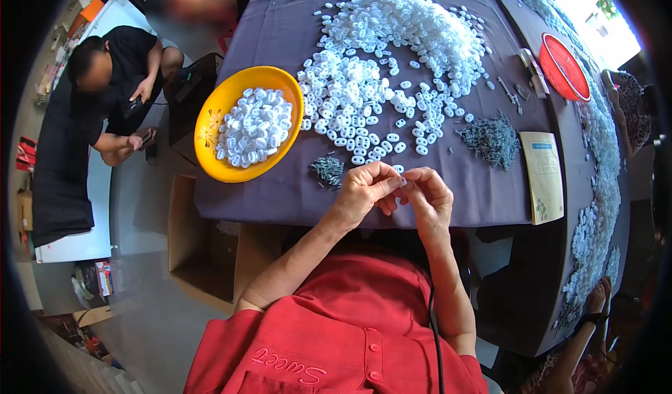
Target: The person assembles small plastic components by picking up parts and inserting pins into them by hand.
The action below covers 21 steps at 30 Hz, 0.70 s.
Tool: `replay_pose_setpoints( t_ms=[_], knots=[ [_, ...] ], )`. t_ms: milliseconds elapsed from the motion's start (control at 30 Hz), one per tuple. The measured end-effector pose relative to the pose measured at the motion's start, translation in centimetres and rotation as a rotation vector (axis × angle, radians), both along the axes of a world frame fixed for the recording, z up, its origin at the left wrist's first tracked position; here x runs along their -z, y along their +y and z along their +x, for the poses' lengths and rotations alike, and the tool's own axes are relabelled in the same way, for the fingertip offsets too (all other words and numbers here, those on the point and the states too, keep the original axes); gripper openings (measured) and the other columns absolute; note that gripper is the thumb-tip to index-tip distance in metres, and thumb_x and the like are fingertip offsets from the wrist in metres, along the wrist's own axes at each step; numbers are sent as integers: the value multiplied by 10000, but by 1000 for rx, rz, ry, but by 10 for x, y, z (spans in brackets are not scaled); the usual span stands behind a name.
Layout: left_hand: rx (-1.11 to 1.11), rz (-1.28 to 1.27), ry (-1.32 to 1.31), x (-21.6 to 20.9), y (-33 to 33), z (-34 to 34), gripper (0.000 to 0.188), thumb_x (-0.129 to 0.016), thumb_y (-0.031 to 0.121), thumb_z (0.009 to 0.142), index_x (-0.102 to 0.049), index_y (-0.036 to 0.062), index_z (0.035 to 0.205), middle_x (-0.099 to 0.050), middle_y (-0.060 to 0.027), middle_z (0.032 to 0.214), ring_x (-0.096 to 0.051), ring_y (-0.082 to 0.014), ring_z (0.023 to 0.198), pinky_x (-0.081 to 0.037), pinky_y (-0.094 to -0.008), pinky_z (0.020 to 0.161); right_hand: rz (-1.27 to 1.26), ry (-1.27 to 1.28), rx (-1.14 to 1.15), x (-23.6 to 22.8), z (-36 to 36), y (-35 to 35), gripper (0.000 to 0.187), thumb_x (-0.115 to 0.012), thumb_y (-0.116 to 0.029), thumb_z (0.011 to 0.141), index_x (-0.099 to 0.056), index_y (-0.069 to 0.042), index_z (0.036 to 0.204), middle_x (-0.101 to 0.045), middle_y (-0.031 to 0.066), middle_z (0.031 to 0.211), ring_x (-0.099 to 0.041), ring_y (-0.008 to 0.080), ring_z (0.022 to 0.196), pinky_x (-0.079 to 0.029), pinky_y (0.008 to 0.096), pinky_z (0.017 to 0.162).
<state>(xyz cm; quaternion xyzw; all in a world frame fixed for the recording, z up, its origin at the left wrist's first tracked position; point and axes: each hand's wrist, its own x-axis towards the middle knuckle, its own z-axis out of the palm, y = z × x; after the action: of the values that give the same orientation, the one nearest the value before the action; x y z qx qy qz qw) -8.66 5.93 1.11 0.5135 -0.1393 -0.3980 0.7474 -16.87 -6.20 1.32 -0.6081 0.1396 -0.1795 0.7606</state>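
Note:
In front of me, just above the table's near edge, my left hand (367, 192) and my right hand (429, 197) meet fingertip to fingertip. Both are closed in a pinch on a small white oval plastic piece (402, 182), mostly covered by the fingers. Just beyond lies a spread of similar white two-hole pieces (350, 100). A small heap of grey-green pins (327, 171) lies left of my left hand, and a larger pin heap (493, 141) is off to the right. A yellow bowl (208, 157) at the left holds many white pieces.
A dark cloth covers the table (266, 201). A beige notebook (542, 177) and a red basket (564, 68) sit at the right. An open cardboard box (203, 243) stands on the floor at left. Co-workers sit at the left, far side and right.

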Motion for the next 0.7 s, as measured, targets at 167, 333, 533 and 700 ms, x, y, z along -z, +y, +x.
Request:
replay_pose_setpoints(
  t_ms=[167, 333, 533, 700],
  knots=[
    [-35, 17, -2, 11, 8, -1, 100, -573, 128, 871, -583, 31, 892, -599, -24, 732, -558, -84, 554, -462, -208, 490, -8, -45, -14, 2, 0, 6, 57, -530, 8, 860, -576, 1, 893, -572, -4, 785, -537, 54, 674, -444, 189, 601],
    [-72, 22, -10, 14, 12, -3, 98, -581, 118, 865, -590, 25, 894, -605, -29, 743, -565, -85, 575, -466, -209, 502, -367, -70, -5, 0, 0, 13, 64, -540, 40, 835, -584, 9, 871, -553, 32, 781, -538, 82, 660, -432, 209, 562],
    [-69, 46, 17, 9, 16, -6, 136, -614, 91, 837, -614, 11, 947, -633, -51, 809, -601, -104, 656, -500, -225, 574, -611, -104, 50, 2, 3, 12, 124, -557, 83, 776, -595, -4, 855, -568, 87, 780, -573, 157, 658, -442, 249, 561],
    [-112, 49, -115, 12, 14, -13, 139, -600, 100, 848, -609, 2, 947, -634, -43, 796, -600, -99, 671, -497, -226, 581, -600, -117, 34, 1, 1, 12, 139, -566, 89, 768, -606, -2, 865, -575, 76, 779, -589, 153, 670, -454, 236, 586]
  ],
)
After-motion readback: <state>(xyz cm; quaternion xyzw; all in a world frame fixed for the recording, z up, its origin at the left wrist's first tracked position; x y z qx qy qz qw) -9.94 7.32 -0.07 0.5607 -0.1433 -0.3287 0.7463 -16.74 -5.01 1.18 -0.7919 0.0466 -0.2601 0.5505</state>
